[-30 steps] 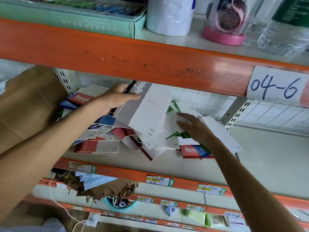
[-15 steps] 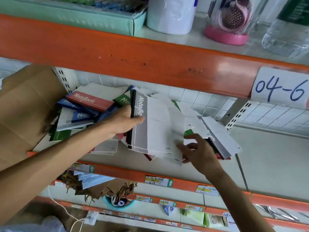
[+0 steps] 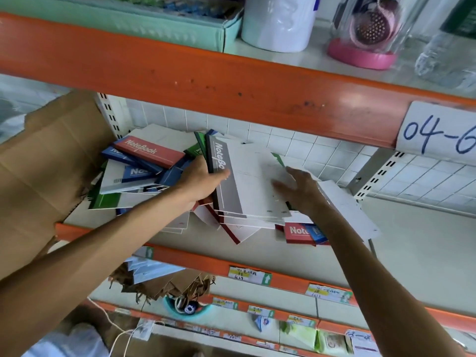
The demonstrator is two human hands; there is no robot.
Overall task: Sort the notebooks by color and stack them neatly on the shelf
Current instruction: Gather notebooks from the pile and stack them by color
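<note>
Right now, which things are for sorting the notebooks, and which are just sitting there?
For the job:
- grey notebooks, gripped by the left hand
- right hand, flat on them
- red notebook
- blue notebook
- shelf

Just sitting there:
- cardboard box
- white roll
- pink-based jar
- paper bags

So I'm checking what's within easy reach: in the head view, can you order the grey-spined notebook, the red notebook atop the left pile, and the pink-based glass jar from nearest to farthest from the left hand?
1. Grey-spined notebook: gripped by the left hand.
2. Red notebook: up-left, atop the left pile.
3. Pink-based glass jar: upper shelf, far right.
</note>
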